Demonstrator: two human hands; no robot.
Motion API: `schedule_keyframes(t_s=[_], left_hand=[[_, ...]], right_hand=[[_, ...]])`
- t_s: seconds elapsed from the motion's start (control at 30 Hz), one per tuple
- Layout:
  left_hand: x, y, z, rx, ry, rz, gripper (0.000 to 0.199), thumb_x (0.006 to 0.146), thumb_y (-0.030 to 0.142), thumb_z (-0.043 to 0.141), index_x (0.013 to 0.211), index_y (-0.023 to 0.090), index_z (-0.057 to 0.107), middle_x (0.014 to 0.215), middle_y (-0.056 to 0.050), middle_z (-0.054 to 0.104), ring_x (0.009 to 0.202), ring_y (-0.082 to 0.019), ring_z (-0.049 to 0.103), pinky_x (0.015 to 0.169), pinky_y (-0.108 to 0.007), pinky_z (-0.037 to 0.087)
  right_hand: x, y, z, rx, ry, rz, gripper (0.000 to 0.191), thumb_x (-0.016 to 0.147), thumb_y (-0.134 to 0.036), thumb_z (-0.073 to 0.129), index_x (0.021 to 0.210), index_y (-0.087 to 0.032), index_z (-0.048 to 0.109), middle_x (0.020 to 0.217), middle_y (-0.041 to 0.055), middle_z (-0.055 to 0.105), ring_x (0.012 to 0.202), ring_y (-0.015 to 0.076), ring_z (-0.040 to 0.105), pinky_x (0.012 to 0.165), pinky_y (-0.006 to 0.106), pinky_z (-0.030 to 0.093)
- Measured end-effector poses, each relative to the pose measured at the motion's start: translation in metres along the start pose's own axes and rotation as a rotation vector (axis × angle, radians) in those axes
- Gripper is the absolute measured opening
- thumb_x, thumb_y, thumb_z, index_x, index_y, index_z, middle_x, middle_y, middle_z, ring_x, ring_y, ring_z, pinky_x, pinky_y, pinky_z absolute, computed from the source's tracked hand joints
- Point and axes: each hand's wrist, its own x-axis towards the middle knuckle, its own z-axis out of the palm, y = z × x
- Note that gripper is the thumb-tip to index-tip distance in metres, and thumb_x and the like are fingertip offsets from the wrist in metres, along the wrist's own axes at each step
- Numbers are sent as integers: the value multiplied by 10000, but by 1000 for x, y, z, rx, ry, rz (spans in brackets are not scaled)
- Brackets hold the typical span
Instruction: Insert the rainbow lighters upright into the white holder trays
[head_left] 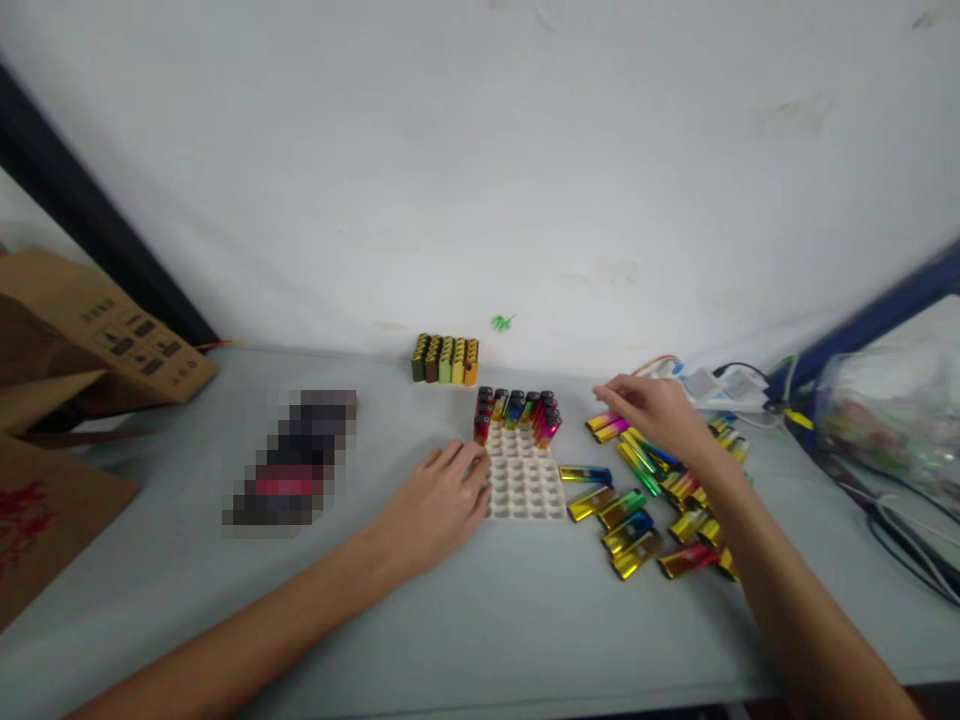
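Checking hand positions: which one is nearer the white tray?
Left. Left hand is at the left edge of the white tray; right hand is beyond its right side.

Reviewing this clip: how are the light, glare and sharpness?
Head view: diffuse light, no harsh shadows on the wall; head view: bright highlights on the loose lighters; head view: slightly soft overall, fine print unreadable; head view: pixelated patch at left, contents unidentifiable.

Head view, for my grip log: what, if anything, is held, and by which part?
The left hand is at the left edge of the tray; whether it grips it cannot be told. Nothing shows held in the right hand, which could hide something.
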Motion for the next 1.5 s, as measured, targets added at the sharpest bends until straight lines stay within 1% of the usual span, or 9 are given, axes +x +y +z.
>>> schedule_keyframes(t_s=[0.2,0.37,0.5,0.73,0.83,1.03,1.2,1.37,1.5], left_hand=[[-1,-6,7,-14,61,45,239,970,178,586,1180,106,673,1179,-136,679,1082,-286,652,948,-456,580],[0,-11,4,-46,75,80,266,1009,208,517,1210,103,658,1159,-139,685,1080,-284,656,955,-462,579],[0,-9,-4,-59,65,95,368,1035,355,501,1283,116,631,1227,-156,669,1131,-294,642,986,-461,560],[-5,-8,-7,29,38,157,650,931,593,611,1434,184,558,1418,-161,614,1199,-356,616,984,-510,540],[-5,-11,1,43,34,151,621,919,574,647,1418,213,568,1404,-145,626,1179,-345,627,982,-498,540],[-3,-14,7,-36,82,124,465,958,453,634,1355,214,589,1289,-129,642,1149,-300,638,980,-455,560],[-3,-10,6,-100,101,97,437,949,417,646,1335,219,593,1251,-123,623,1142,-291,642,991,-446,579],[-3,-6,9,-136,118,49,435,941,397,650,1333,217,591,1257,-129,600,1161,-294,636,991,-448,598],[-2,-7,12,-155,121,29,435,944,415,647,1332,226,591,1264,-122,594,1174,-293,632,1004,-453,594]], right_hand=[[-27,37,20,114,-244,-24,296,979,-446,603,1020,-198,760,1005,91,789,851,221,718,772,321,545],[-31,44,14,-32,-120,-51,305,1018,-392,537,1017,-178,753,1003,120,762,887,243,698,848,368,531],[-34,56,1,-143,-12,23,306,1017,-355,513,1001,-152,741,952,137,747,845,256,683,804,369,514],[-42,68,-25,-234,263,129,299,1012,-330,490,887,-175,713,836,105,721,739,218,637,754,340,479],[-40,68,-22,-206,229,125,303,1018,-328,492,904,-162,719,847,108,723,748,220,644,755,343,483],[-34,71,5,-69,-27,16,240,985,-319,615,1136,-173,730,1090,128,710,1017,253,663,942,396,513],[-31,73,21,-67,-103,-42,289,972,-366,660,1161,-161,736,1099,138,681,1083,270,631,999,429,502],[-31,76,18,-78,-72,-26,268,970,-368,654,1136,-170,728,1114,133,679,1073,266,644,991,414,506],[-39,91,-4,-219,105,127,292,1002,-340,569,1170,-150,713,1140,171,696,1048,299,661,968,434,509]])
